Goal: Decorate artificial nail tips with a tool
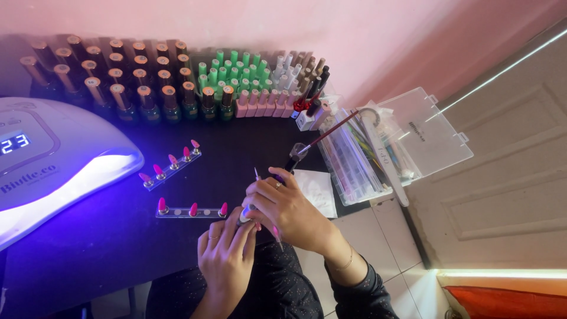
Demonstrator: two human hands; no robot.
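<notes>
My right hand (289, 207) grips a slim pen-like nail tool (253, 195) whose thin tip points up and away from me. My left hand (227, 251) sits just below it, fingers pinched around a small pink nail tip (258, 226) that is mostly hidden between both hands. On the black table (106, 248) to the left lie two clear bars with pink nail tips: a slanted upper bar (171, 162) and a lower bar (192, 211) close to my left hand.
A white nail lamp (53, 159) glows violet at far left. Rows of polish bottles (177, 82) line the pink wall. A long brush (328, 134), a white wipe (316, 190) and an open clear organiser box (401, 147) sit to the right.
</notes>
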